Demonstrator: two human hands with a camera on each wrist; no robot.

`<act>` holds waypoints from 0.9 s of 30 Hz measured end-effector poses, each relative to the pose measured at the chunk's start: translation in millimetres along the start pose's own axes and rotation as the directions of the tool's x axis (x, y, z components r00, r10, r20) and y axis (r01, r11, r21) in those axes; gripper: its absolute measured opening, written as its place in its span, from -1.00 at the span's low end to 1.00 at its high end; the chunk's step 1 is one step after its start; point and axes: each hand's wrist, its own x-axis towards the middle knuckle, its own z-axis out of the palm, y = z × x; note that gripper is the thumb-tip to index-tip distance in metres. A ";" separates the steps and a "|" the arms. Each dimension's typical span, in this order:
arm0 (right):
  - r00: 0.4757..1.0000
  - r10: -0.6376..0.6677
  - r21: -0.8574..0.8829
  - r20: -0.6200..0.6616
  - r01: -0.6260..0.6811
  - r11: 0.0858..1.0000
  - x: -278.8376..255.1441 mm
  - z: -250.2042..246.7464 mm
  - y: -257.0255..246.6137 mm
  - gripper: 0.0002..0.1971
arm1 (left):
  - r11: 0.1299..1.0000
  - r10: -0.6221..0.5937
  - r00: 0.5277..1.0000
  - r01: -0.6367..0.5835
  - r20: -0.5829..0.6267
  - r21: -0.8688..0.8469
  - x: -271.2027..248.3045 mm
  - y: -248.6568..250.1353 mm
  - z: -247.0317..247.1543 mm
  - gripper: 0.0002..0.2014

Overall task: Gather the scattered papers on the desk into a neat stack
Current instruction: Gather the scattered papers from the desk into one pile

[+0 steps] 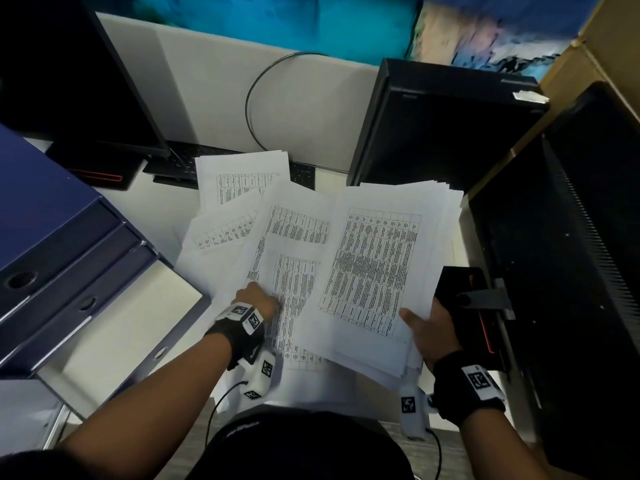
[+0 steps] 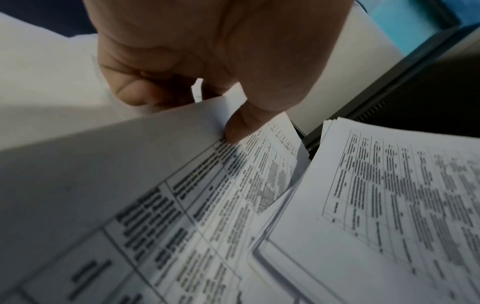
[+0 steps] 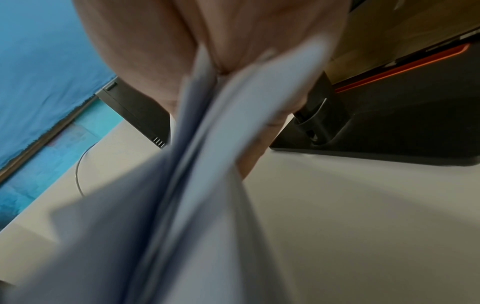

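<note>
White printed sheets with tables lie fanned over the white desk (image 1: pixel 166 202). My right hand (image 1: pixel 427 332) grips a thick stack of papers (image 1: pixel 377 268) at its near right corner, thumb on top; the right wrist view shows the stack's edge (image 3: pixel 197 164) clamped between thumb and fingers above the desk. My left hand (image 1: pixel 258 297) pinches the left edge of a loose sheet (image 1: pixel 294 271) beside the stack. In the left wrist view my thumb (image 2: pixel 241 123) presses on that sheet (image 2: pixel 182 205), with the stack (image 2: pixel 389 195) to its right. More loose sheets (image 1: pixel 239 181) lie behind.
Blue binders (image 1: pixel 62 244) stand at the left. A black keyboard (image 1: pixel 180 164) and a monitor (image 1: pixel 69 71) sit behind the papers. A black computer case (image 1: pixel 440 126) stands at back right, another black unit (image 1: pixel 571 254) at the right. A grey cable (image 1: pixel 252 98) loops over the desk.
</note>
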 end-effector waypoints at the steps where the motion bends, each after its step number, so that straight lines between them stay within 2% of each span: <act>1: 1.000 -0.004 0.006 -0.002 0.004 1.000 0.0 -0.3 -1.0 -0.67 | 0.999 0.033 0.999 -0.033 -0.007 -0.004 0.2 1.2 -3.5 -0.64; 3: 1.000 -0.004 0.019 0.002 0.004 1.000 0.5 -0.6 -2.9 -0.67 | 0.993 0.111 0.992 -0.112 -0.057 -0.023 -1.1 2.4 -11.4 -0.82; 5: 1.000 -0.003 0.027 0.005 0.003 1.000 1.0 -1.0 -4.8 -0.67 | 0.980 0.154 0.982 -0.166 -0.104 -0.111 -4.5 3.2 -20.2 -0.88; 11: 1.000 -0.017 0.016 0.011 0.017 1.000 2.2 -5.9 -8.3 -0.68 | 0.906 0.243 0.901 -0.343 -0.359 -0.248 -17.3 18.4 -74.1 -0.67; 16: 1.000 -0.020 0.010 0.006 0.020 1.000 6.3 -7.9 -7.0 -0.67 | 0.826 0.188 0.793 -0.447 -0.580 -0.344 -38.8 39.6 -143.1 -0.75; 17: 1.000 -0.022 0.002 0.006 0.022 1.000 6.6 -7.5 -7.1 -0.67 | 0.778 0.188 0.778 -0.490 -0.599 -0.394 -42.5 43.7 -156.2 -0.75; 18: 1.000 -0.024 -0.004 0.008 0.024 1.000 7.1 -6.7 -7.6 -0.67 | 0.689 0.211 0.775 -0.550 -0.595 -0.472 -46.8 47.9 -168.5 -0.75; 20: 1.000 -0.020 -0.004 0.018 0.020 1.000 8.7 -3.9 -8.5 -0.68 | 0.452 0.286 0.776 -0.627 -0.563 -0.634 -55.5 55.9 -187.5 -0.76; 21: 0.999 -0.022 -0.004 0.025 0.022 1.000 9.2 -1.5 -10.3 -0.69 | 0.380 0.316 0.777 -0.629 -0.544 -0.678 -56.5 59.0 -191.4 -0.77; 22: 0.999 -0.031 -0.006 0.036 0.031 0.999 9.1 1.4 -12.8 -0.70 | 0.355 0.339 0.785 -0.617 -0.518 -0.702 -55.8 62.2 -191.2 -0.79; 24: 0.996 -0.060 0.000 0.068 0.060 0.998 8.4 7.0 -17.8 -0.70 | 0.390 0.366 0.812 -0.577 -0.455 -0.717 -45.3 66.3 -178.4 -0.79; 27: 0.986 -0.079 0.076 0.147 0.068 0.995 2.0 12.3 -28.6 -0.69 | 0.540 0.423 0.861 -0.490 -0.283 -0.684 -30.1 68.7 -136.0 -0.73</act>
